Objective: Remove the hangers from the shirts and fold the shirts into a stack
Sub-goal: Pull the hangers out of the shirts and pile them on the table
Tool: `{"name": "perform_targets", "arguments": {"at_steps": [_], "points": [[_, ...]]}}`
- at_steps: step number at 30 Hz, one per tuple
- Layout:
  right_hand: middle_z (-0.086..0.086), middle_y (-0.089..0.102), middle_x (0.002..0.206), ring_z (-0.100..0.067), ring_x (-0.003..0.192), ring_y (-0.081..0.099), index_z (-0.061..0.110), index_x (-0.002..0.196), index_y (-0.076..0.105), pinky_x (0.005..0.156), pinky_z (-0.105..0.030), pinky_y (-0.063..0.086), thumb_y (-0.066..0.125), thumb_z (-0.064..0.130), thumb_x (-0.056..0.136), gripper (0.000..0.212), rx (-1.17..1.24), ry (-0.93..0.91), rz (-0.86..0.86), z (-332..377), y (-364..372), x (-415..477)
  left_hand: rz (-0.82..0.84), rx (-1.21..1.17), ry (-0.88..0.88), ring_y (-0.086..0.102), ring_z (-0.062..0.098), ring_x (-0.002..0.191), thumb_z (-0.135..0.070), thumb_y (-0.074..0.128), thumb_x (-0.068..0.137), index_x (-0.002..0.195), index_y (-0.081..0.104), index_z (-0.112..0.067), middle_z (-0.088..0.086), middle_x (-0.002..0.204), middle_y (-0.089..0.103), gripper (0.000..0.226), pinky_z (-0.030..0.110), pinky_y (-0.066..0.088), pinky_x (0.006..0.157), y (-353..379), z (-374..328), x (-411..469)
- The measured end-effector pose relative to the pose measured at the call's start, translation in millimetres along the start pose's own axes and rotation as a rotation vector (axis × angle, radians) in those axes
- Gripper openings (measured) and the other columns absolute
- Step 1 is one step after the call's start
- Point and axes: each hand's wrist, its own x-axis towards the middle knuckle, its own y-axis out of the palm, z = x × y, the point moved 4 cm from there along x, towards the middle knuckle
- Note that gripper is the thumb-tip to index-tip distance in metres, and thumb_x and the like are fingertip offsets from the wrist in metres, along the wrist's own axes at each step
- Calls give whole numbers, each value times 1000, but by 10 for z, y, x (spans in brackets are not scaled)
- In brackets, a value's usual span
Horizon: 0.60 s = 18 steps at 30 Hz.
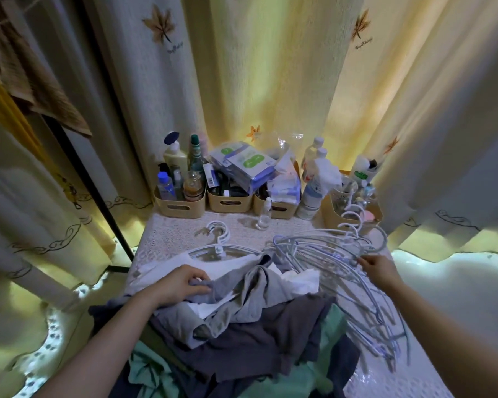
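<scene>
A heap of shirts covers the near part of the table: a grey shirt (253, 294) on top, a white shirt (167, 268) under it, a dark grey one (256, 349) and a green one (156, 369) lower down. My left hand (181, 285) grips a fold of the grey shirt. A white hanger (216, 248) still sits in the white shirt's neck. To the right lies a pile of several pale blue hangers (357, 285); my right hand (378, 267) pinches one of them at its upper edge.
Beige bins (181, 208) with bottles and packets line the table's far edge, with a small clear bottle (265, 215) in front. A basket (334, 216) stands at back right. Curtains hang all round, and a black pole (98, 179) slants at left.
</scene>
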Motion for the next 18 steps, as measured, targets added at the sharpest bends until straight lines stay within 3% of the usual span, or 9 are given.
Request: {"name": "perform_targets", "arguments": {"at_steps": [3,6,8,10,12,14,16,18], "points": [[-25,69,99,-36,92,62,-6,95,71,77,-34,45,53,13,94,26,-74,137,-49,-43,114,6,114,16,-19,53,8,62,-26,68,88,77,70,-18,-2,69,57,13,20,40,61,63,28,-5],[-27,64,98,-36,84,59,-10,88,63,69,-33,41,51,5,91,20,70,344,-196,100,153,-25,193,-31,-58,40,7,53,-23,70,86,63,59,-17,-4,58,42,26,19,34,55,127,49,17],[-29,64,93,-38,79,58,-9,85,62,67,-34,41,52,4,88,17,155,328,-306,322,202,-40,184,43,-85,57,3,70,-27,73,81,69,65,-31,-13,72,61,15,23,47,66,165,61,62],[-24,66,86,-33,75,59,-5,85,65,64,-31,39,55,7,88,15,212,128,-332,681,302,-62,119,176,-83,61,5,93,-31,75,77,80,66,-36,-15,94,65,11,29,51,84,201,65,109],[-8,68,82,-22,72,59,5,90,69,62,-26,38,58,13,91,14,249,-206,-82,1169,524,-143,46,237,-32,57,8,98,-32,75,74,87,61,-37,-14,102,57,20,29,49,87,253,75,153],[3,71,92,-12,80,63,15,99,73,69,-23,46,58,24,93,18,169,-496,322,1613,808,-297,-19,309,13,50,10,105,-41,75,74,106,56,-31,-9,113,46,39,28,45,90,297,100,178],[3,71,97,-9,86,62,19,104,73,79,-24,48,55,36,94,28,-9,-603,603,1834,1050,-421,-127,410,20,40,11,116,-56,66,78,127,45,-26,-6,124,39,60,28,38,97,309,158,205],[-3,65,86,-13,80,55,16,101,73,78,-29,44,52,48,93,40,-213,-534,748,1816,1207,-444,-347,438,-36,35,17,127,-58,52,87,138,36,-22,-2,137,36,65,30,30,106,221,207,235]]}}
